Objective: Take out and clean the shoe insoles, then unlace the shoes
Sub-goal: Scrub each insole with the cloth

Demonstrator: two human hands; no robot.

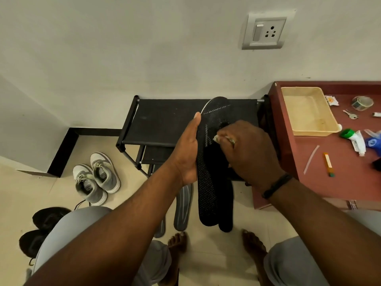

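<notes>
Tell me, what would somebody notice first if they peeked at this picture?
Right in the middle, the left hand holds up a long black insole while the right hand rubs it with a small pale cloth, above a black shoe rack. On the floor to the left stand grey sneakers, and grey insoles lie under the arms. A cream tray sits on the red-brown table at right.

Pale wall (144, 48) up top, with a switch socket (266, 30). Cream tiled floor (216, 261) below. A black rack (165, 118) stands beside the reddish worktop (340, 182).
</notes>
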